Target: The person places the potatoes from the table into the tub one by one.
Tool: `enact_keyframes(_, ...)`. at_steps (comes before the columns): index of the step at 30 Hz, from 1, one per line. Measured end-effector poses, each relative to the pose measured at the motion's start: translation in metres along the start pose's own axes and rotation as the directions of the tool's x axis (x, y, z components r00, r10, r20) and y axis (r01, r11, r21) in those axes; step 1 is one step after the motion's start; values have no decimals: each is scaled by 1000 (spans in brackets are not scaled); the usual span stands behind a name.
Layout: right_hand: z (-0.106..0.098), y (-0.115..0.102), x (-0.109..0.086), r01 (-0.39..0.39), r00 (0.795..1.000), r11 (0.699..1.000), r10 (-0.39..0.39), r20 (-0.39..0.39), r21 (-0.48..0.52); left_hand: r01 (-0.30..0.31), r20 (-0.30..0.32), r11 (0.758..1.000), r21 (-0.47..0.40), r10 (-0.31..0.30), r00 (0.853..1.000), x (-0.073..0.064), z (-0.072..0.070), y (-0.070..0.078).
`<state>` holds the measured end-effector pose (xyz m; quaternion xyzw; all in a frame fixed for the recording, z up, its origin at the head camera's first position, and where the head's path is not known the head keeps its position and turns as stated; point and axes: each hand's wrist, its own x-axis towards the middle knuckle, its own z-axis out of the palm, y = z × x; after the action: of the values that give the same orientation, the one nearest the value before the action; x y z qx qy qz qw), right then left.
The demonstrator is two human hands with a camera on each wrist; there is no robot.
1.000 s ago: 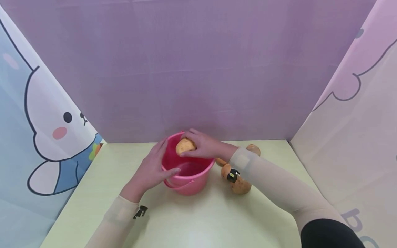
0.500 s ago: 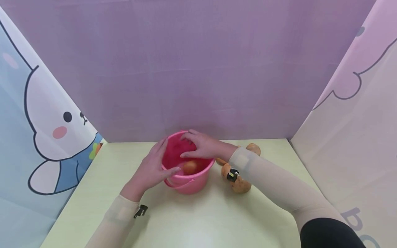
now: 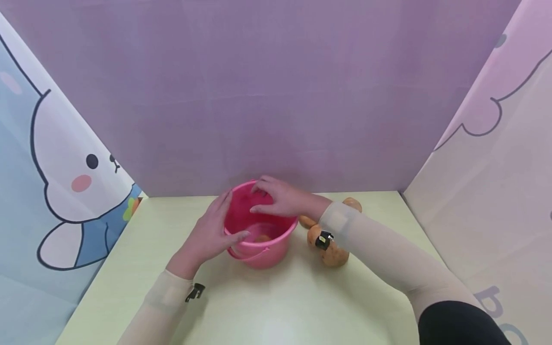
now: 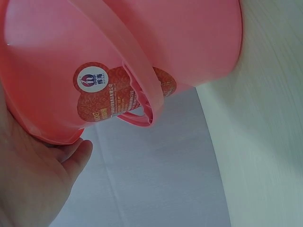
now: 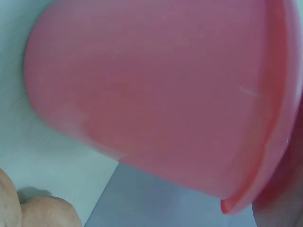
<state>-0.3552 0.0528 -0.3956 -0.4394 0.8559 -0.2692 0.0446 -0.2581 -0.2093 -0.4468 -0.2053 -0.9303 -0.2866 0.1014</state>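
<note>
A pink bucket (image 3: 265, 258) stands on the table, its handle hanging down at the front. My left hand (image 3: 207, 232) rests on its left rim, fingers straight along the side and thumb reaching over the front edge. In the left wrist view those fingertips (image 4: 80, 158) touch the rim next to the bucket's printed label. My right hand (image 3: 280, 197) hovers over the bucket's mouth from the right, thumb and fingers apart, nothing between them. One potato (image 3: 262, 238) lies at the bottom of the bucket, mostly hidden by the front wall.
Right of the bucket, partly under my right forearm, lie several potatoes, among them a large front potato (image 3: 335, 255) and a back potato (image 3: 352, 204). A purple backdrop (image 3: 276, 96) rises behind the pale table (image 3: 267, 306), with printed cloth panels on both sides.
The potato has left my right hand's grip and dropped into the bucket, settling at the bottom. Both hands stay nearly where they were, the right one now without anything in it.
</note>
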Motion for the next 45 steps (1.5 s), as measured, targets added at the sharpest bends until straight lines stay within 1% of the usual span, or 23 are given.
enact_keyframes(4,-9,0,-5,41,997,999,-41,-58,0,-4,-1,1000,-9,4,1000,1,0,0)
enact_keyframes(10,-24,4,-20,75,987,996,-68,-143,42,5,-2,1000,-24,-5,1000,0,-1,-1)
enact_keyframes(13,-32,6,-29,73,982,996,-62,-178,57,8,-8,1000,-28,-8,1000,0,-1,-1)
enact_keyframes(16,-40,9,-39,63,979,997,-52,-196,54,9,-9,1000,-18,-9,1000,-1,-2,-1)
enact_keyframes(21,-51,18,-59,55,969,998,-50,-240,17,15,-1,1000,15,-15,1000,-1,-2,-2)
enact_keyframes(24,-55,26,-73,36,965,999,-32,-261,9,11,-2,1000,17,-11,1000,-2,-2,-2)
enact_keyframes(31,-55,42,-110,-50,968,999,50,-246,7,8,-5,1000,11,-8,1000,-1,-2,-2)
enact_keyframes(34,-54,49,-123,-68,966,998,70,-247,14,11,-8,1000,12,-11,1000,-2,-2,-3)
enact_keyframes(40,-50,65,-143,-89,951,996,93,-294,27,21,-5,1000,10,-21,1000,-2,-3,-3)
enact_keyframes(45,-41,78,-160,-103,940,994,112,-322,44,19,-2,1000,6,-19,1000,-2,-2,-4)
